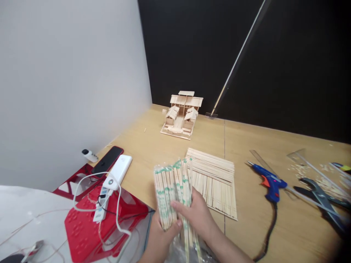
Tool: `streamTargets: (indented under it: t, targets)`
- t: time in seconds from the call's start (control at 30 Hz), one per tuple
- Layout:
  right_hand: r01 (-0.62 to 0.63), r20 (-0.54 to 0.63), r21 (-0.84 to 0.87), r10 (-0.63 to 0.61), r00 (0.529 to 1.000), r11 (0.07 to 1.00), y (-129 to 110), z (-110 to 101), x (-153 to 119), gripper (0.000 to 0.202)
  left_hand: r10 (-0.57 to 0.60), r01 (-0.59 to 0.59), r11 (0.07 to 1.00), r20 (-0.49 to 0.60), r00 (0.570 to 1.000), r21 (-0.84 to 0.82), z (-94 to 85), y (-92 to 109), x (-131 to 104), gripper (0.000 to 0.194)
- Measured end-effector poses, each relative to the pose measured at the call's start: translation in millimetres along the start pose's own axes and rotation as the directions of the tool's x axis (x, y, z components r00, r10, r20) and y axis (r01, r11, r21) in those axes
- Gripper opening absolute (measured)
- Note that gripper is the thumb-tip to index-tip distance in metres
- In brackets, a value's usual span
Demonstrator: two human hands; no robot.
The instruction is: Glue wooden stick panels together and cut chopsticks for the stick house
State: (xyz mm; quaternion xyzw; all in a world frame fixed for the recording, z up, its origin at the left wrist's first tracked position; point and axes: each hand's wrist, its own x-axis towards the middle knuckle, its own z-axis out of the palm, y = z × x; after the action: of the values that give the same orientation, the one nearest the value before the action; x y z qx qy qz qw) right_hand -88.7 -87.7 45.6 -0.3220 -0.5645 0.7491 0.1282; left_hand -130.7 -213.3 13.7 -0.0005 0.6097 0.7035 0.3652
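Observation:
Both hands grip a clear plastic pack of paper-wrapped chopsticks [167,190] with green print, held upright over the near edge of the table. My left hand [160,235] is closed round its lower left side, thumb across the front. From the right, my right hand [193,212] is wrapped round the pack, its thumb also on the front. Just behind the pack lies a flat panel of wooden sticks [214,179], part of it hidden by the pack and my right hand. A small wooden model house [182,115] stands farther back.
On the right are a blue glue gun [270,180] with its cord, cutting pliers [319,199], a clear set square [297,155] and wood scraps. A red stool [85,230] at the left bears a power strip [101,204]; a white power bank [120,170] and phone [108,160] lie nearby.

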Motion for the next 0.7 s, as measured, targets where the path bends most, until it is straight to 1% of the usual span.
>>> streamTargets:
  t: [0.1, 0.17, 0.23, 0.3, 0.37, 0.43, 0.5, 0.53, 0.57, 0.6, 0.67, 0.7]
  targets:
    - [-0.064, -0.114, 0.067, 0.071, 0.991, 0.996, 2.2, 4.0, 2.7, 0.037, 0.030, -0.031, 0.999, -0.023, 0.999, -0.023, -0.9, -1.9, 4.0, 0.061]
    - [-0.076, -0.185, 0.115, 0.096, 0.978, 0.990, 3.3, 6.4, 3.6, 0.037, 0.043, -0.046, 0.997, -0.047, 0.998, -0.059, 0.3, -4.3, 6.7, 0.062]
    - [-0.058, -0.223, 0.103, 0.080, 0.972, 0.993, 2.3, 8.1, 3.6, 0.039, 0.047, -0.051, 0.995, -0.055, 0.997, -0.088, 2.0, -5.9, 9.3, 0.064]
    - [-0.028, -0.263, 0.028, 0.034, 0.964, 0.999, -1.7, 8.4, 3.1, 0.040, 0.058, -0.063, 0.996, -0.064, 0.996, -0.069, 3.3, -5.7, 11.5, 0.064]
    - [-0.006, -0.279, -0.054, -0.009, 0.960, 0.999, -8.0, 7.4, 2.4, 0.036, 0.116, -0.114, 0.993, -0.054, 0.992, 0.028, 3.6, -3.6, 12.9, 0.060]
    - [0.003, -0.238, -0.095, -0.026, 0.971, 0.996, -14.3, 5.5, 1.6, 0.033, 0.189, -0.190, 0.972, 0.017, 0.982, 0.136, 3.7, -0.3, 13.3, 0.055]
    - [-0.010, -0.190, -0.090, -0.007, 0.982, 0.996, -18.4, 2.9, 0.9, 0.033, 0.232, -0.245, 0.955, 0.092, 0.968, 0.165, 4.5, 3.5, 12.8, 0.053]
    - [-0.025, -0.197, -0.071, 0.010, 0.980, 0.997, -19.3, 1.2, 0.7, 0.034, 0.238, -0.252, 0.957, 0.103, 0.966, 0.146, 5.2, 5.3, 12.6, 0.054]
    - [-0.040, -0.233, -0.042, 0.029, 0.972, 0.998, -19.7, -1.2, 0.7, 0.036, 0.232, -0.241, 0.964, 0.091, 0.969, 0.112, 6.1, 6.9, 12.6, 0.054]
    - [-0.044, -0.293, 0.001, 0.042, 0.955, 0.999, -19.8, -4.4, 0.9, 0.040, 0.210, -0.215, 0.974, 0.069, 0.975, 0.071, 6.8, 8.1, 13.2, 0.053]
    - [-0.006, -0.419, 0.123, 0.058, 0.906, 0.992, -20.4, -13.6, 1.5, 0.048, 0.115, -0.114, 0.993, 0.042, 0.992, -0.018, 7.3, 9.4, 16.5, 0.048]
    - [0.025, -0.457, 0.184, 0.063, 0.887, 0.983, -21.4, -19.6, 1.6, 0.051, 0.044, -0.041, 0.997, 0.049, 0.998, -0.061, 6.7, 9.6, 19.9, 0.046]
